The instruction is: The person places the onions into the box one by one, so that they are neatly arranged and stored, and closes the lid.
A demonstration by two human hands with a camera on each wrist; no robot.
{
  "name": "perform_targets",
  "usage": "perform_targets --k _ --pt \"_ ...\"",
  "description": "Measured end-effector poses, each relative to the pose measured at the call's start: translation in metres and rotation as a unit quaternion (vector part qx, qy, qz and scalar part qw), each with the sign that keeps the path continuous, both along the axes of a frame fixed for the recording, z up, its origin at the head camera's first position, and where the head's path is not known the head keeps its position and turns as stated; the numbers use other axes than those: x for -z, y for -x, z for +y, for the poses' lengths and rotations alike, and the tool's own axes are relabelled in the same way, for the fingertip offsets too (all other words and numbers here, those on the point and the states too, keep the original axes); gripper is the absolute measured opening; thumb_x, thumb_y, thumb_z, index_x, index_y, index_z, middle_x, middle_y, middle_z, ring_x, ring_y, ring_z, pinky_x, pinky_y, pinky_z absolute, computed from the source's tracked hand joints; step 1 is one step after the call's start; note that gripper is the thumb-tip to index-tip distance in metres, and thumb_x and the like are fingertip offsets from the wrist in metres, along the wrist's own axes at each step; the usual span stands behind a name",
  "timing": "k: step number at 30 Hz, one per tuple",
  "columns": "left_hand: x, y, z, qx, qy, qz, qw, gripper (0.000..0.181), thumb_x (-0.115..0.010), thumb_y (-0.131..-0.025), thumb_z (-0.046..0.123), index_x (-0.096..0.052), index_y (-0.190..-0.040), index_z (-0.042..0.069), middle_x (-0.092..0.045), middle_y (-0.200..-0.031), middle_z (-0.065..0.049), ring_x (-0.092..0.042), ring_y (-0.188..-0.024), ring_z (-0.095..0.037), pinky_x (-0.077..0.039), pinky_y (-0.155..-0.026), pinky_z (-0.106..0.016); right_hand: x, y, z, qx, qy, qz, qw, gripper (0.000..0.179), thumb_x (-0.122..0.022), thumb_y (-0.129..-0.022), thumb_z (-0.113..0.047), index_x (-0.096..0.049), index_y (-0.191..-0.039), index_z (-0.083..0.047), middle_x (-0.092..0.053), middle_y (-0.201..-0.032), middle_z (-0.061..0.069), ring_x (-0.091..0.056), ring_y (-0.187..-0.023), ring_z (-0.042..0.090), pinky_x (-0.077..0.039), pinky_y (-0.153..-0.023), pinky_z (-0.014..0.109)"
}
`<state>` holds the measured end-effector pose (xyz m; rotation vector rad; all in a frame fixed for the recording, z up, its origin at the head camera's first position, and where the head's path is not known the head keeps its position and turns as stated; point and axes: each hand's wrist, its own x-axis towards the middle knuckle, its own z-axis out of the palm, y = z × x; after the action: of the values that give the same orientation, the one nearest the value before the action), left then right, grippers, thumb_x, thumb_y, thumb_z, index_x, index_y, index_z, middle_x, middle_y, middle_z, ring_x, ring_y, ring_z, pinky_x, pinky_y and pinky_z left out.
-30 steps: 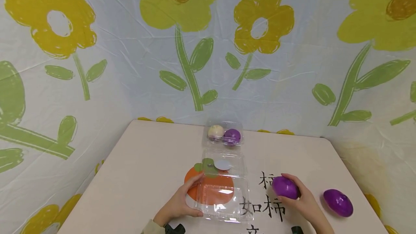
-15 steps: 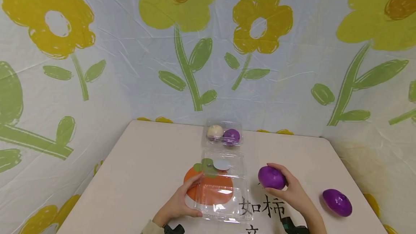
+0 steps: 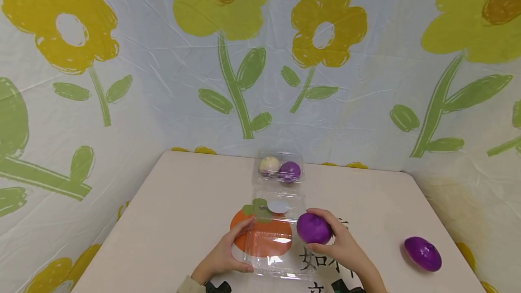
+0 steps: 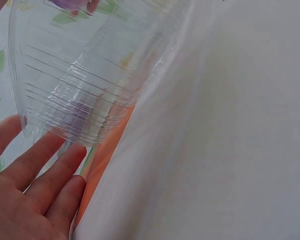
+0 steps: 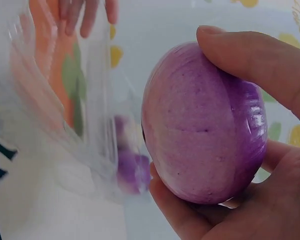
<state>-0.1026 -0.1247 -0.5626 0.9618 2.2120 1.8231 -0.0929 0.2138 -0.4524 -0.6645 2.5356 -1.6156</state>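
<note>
"Where's the purple onion (image 3: 314,229)?"
"Gripped in the right hand (image 3: 343,246), at the clear box's (image 3: 277,266) three-o'clock side. Left hand (image 3: 224,254), fingers straight, touches nine o'clock."
"I'd steady that, lower gently."

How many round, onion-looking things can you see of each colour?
Purple: 3 (the held round thing in the right hand, the loose round thing on the table, the boxed purple one in the clear box at the back)
Mostly cream: 1 (the pale one in that same box)
Total: 4
</note>
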Motion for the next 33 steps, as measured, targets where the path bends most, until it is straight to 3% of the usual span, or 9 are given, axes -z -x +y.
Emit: perform_targets --k 7,14,21,28,33 --pt "0.001 0.001 0.000 0.005 -0.006 0.022 0.9997 0.113 -0.092 -0.067 0.015 -0.023 -0.156 0.004 -0.042 -0.152 -0.019 -0.042 -0.136 -0.037 -0.033 -0.115 -0.037 0.014 -0.004 -0.024 -0.050 -0.012 0.004 0.9987 0.073 -0.086 -0.076 -0.014 -0.050 -0.139 -0.020 -0.053 -0.138 0.008 -0.058 -0.117 0.026 -0.053 -0.090 0.032" --pt "0.003 0.002 0.000 0.002 0.000 0.031 0.9995 0.114 -0.093 -0.067 0.017 -0.024 -0.156 0.005 -0.041 -0.153 -0.018 -0.042 -0.137 -0.035 -0.032 -0.116 -0.036 0.031 -0.004 -0.050 -0.081 -0.039 0.037 0.9953 0.073 -0.087 -0.073 -0.014 -0.052 -0.137 -0.020 -0.056 -0.134 0.009 -0.057 -0.116 0.025 -0.051 -0.093 0.038" --pt "0.001 0.002 0.001 0.005 -0.004 0.037 0.9993 0.114 -0.093 -0.067 0.019 -0.024 -0.156 0.004 -0.040 -0.153 -0.018 -0.040 -0.139 -0.034 -0.029 -0.117 -0.031 0.042 -0.001 -0.071 -0.078 -0.087 0.027 0.9928 0.071 -0.087 -0.070 -0.019 -0.055 -0.133 -0.020 -0.057 -0.131 0.000 -0.058 -0.113 0.023 -0.052 -0.089 0.037" --pt "0.004 0.004 0.001 0.009 -0.016 0.061 0.9980 0.112 -0.093 -0.068 0.023 -0.025 -0.155 0.002 -0.039 -0.153 -0.021 -0.041 -0.139 -0.034 -0.025 -0.117 -0.027 0.052 0.000 -0.091 -0.078 -0.123 0.004 0.9893 0.070 -0.086 -0.071 -0.023 -0.055 -0.134 -0.017 -0.055 -0.128 0.000 -0.058 -0.111 0.021 -0.053 -0.086 0.036" --pt "0.004 0.005 0.002 0.015 -0.027 0.070 0.9971 0.112 -0.093 -0.068 0.021 -0.025 -0.154 -0.001 -0.037 -0.154 -0.023 -0.041 -0.138 -0.034 -0.024 -0.117 -0.026 0.053 0.001 -0.103 -0.074 -0.149 0.019 0.9859 0.071 -0.086 -0.071 -0.026 -0.055 -0.135 -0.018 -0.053 -0.128 0.000 -0.058 -0.111 0.021 -0.055 -0.086 0.038"
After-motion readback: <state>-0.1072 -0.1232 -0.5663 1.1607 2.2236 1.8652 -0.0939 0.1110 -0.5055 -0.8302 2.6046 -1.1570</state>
